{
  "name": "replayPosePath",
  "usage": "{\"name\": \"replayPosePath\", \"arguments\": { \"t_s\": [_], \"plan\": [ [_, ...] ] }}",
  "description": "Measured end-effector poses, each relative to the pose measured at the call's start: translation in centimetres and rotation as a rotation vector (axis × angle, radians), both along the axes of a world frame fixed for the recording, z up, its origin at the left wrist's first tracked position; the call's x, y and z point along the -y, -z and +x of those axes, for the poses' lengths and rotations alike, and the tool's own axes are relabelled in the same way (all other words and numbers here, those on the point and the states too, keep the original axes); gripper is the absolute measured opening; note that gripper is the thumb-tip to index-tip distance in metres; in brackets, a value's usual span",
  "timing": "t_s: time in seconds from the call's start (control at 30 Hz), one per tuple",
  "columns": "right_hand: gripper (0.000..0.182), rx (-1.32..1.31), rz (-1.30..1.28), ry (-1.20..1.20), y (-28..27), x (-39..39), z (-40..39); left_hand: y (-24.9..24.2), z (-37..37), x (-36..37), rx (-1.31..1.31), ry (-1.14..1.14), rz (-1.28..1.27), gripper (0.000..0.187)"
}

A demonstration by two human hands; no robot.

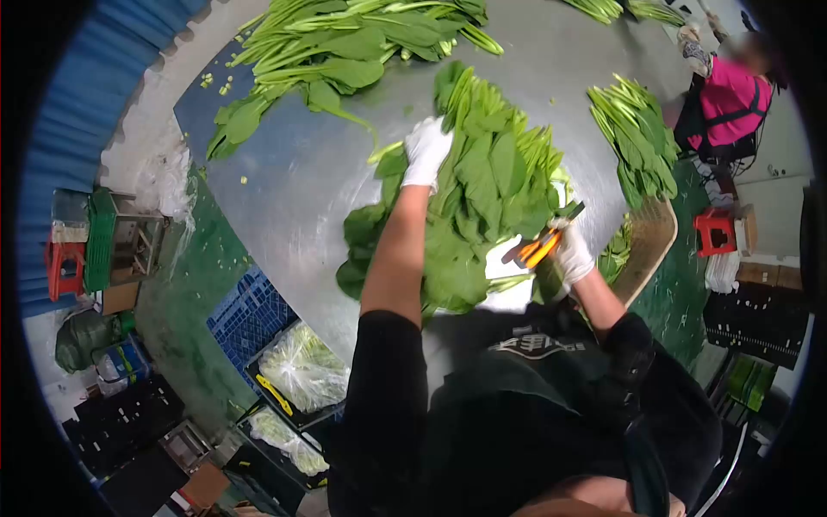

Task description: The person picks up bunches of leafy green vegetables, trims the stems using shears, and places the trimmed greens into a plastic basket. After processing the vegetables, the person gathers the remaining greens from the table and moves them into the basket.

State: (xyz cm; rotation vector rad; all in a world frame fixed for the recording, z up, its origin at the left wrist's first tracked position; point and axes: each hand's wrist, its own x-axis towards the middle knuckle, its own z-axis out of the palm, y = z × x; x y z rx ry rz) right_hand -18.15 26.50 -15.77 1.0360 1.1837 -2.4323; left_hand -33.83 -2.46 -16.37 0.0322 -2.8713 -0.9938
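My left hand (427, 153), in a white glove, is closed at the upper left edge of a large heap of leafy greens (478, 181) on the metal table (284, 198). A pale stem sticks out beside its fingers; what they grip is partly hidden. At the heap's lower right, my gloved right hand (572, 252) is wrapped round an orange and black cutting tool (539, 248). Something white lies under the greens near the tool.
More greens (353, 43) lie at the table's top, and a separate bunch (636, 138) on the right. A co-worker in pink (732, 103) is at the upper right. Crates with bagged vegetables (303, 369) stand at the lower left, a red stool (715, 231) at the right.
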Motion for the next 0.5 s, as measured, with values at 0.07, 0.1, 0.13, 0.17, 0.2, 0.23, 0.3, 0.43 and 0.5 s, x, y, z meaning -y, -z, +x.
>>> {"name": "replayPosePath", "arguments": {
  "t_s": [0.07, 0.1, 0.13, 0.17, 0.2, 0.23, 0.3, 0.43, 0.5],
  "plan": [
    [0.006, -0.036, -0.034, 0.015, 3.0, -4.6, -0.4, 1.5, -0.7, -1.8, -0.079, 0.028, 0.172, 0.052],
    [0.012, -0.020, -0.086, -0.011, 4.1, -6.9, -1.1, 0.1, -0.6, -2.4, -0.126, 0.037, 0.298, 0.057],
    [0.011, -0.029, -0.078, -0.042, 4.0, -8.1, -2.1, -1.5, 0.1, -2.5, -0.213, 0.001, 0.231, 0.053],
    [0.009, -0.036, -0.075, -0.078, 3.4, -8.7, -2.2, -3.5, 0.9, -2.1, -0.298, -0.038, 0.161, 0.050],
    [0.017, -0.018, -0.071, -0.086, 0.9, -8.1, -1.7, -6.2, 2.8, -1.6, -0.332, -0.059, 0.119, 0.045],
    [0.024, -0.007, -0.071, -0.091, -1.1, -7.7, -1.4, -9.0, 5.8, -1.1, -0.371, -0.074, 0.073, 0.041],
    [0.036, -0.012, -0.130, -0.247, -0.3, -9.4, -0.9, -12.5, 12.8, -1.3, -0.353, -0.072, 0.176, 0.030],
    [0.026, -0.434, 0.210, -0.774, 1.2, -11.2, 2.7, -11.2, 25.4, -3.5, -0.046, 0.114, 0.038, 0.020],
    [0.027, -0.809, 1.126, -1.234, 0.4, -10.4, 5.0, -7.7, 30.0, -5.7, 0.019, 0.232, 0.106, 0.015]
  ]
}}
